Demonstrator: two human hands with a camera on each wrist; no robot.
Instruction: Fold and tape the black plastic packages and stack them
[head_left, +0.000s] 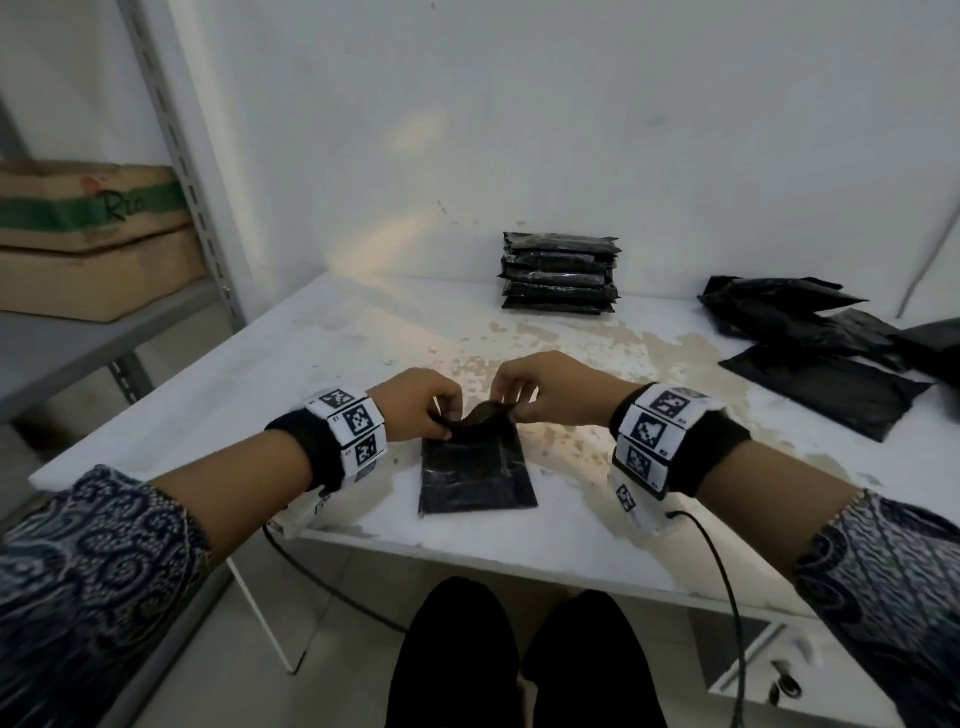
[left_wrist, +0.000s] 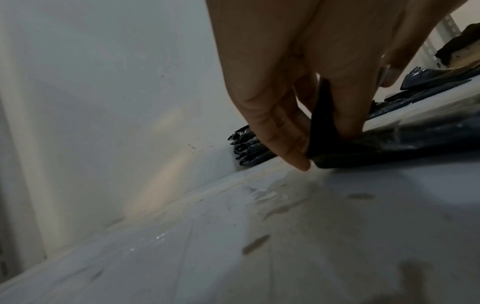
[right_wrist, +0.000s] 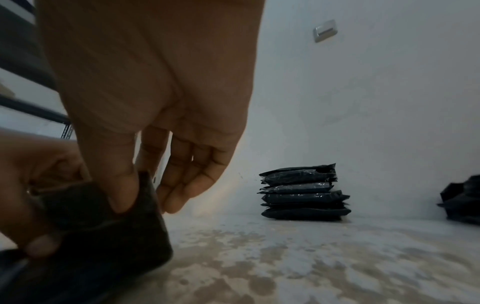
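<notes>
A black plastic package (head_left: 475, 475) lies flat near the front edge of the white table (head_left: 218, 395), its far flap lifted. My left hand (head_left: 441, 415) pinches the flap's left corner between thumb and fingers; in the left wrist view the left hand (left_wrist: 309, 144) pinches the package (left_wrist: 389, 148). My right hand (head_left: 511, 400) pinches the right corner, and in the right wrist view the right hand (right_wrist: 140, 197) holds the black package (right_wrist: 98, 236) with thumb in front. A neat stack of folded packages (head_left: 560, 273) stands by the back wall.
A loose pile of unfolded black packages (head_left: 810, 343) lies at the table's right. A metal shelf with cardboard boxes (head_left: 98, 239) stands at the left. A cable (head_left: 722, 582) hangs off the front edge by my right wrist. My knees are under the table.
</notes>
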